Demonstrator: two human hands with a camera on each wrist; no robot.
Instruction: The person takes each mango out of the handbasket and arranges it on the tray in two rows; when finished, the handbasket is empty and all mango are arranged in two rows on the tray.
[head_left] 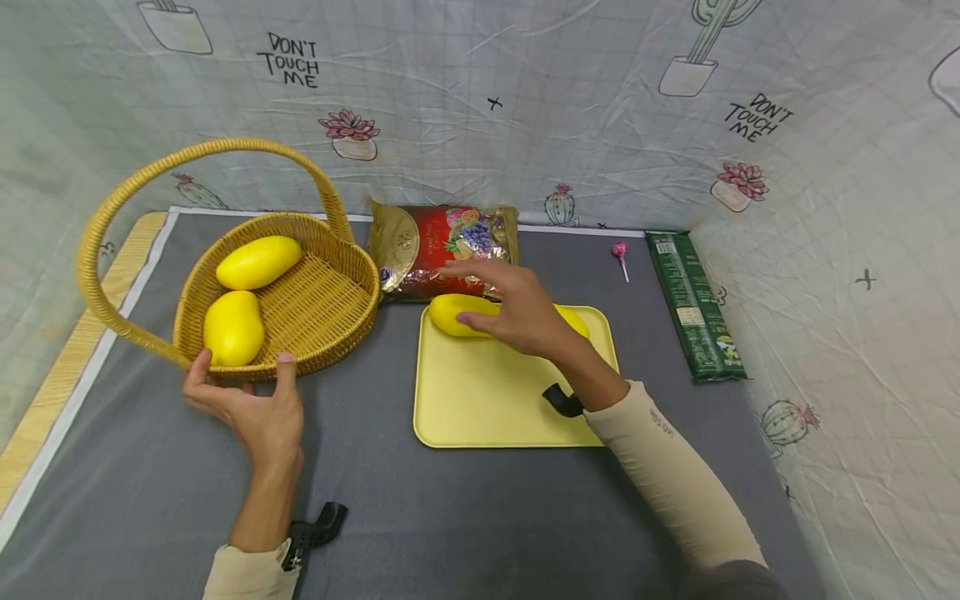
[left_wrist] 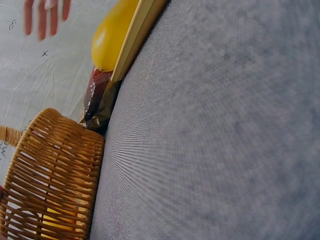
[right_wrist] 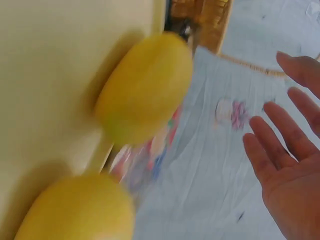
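Mango (head_left: 454, 316) lies at the far-left corner of the yellow tray (head_left: 487, 400), below and apart from the right hand (head_left: 517, 312), its fingers parted, holding nothing; a second mango (head_left: 574, 321) shows beyond that wrist. The left hand (head_left: 255, 417) grips the wicker basket (head_left: 322, 296).

At the left of the frame, the basket (head_left: 322, 304) is showing a rough, woven wicker surface with a faint sheen. The yellow fruits (head_left: 453, 315) are looking smooth and glossy. At centre, the tray (head_left: 487, 392) is appearing smooth, like plastic; above it, a bag (head_left: 435, 242) is gleaming in crinkled, foil-like film. Matt grey cloth (head_left: 412, 517) is covering the wooden table (head_left: 138, 250), and creased sheeting (head_left: 465, 150) is hanging across the top.
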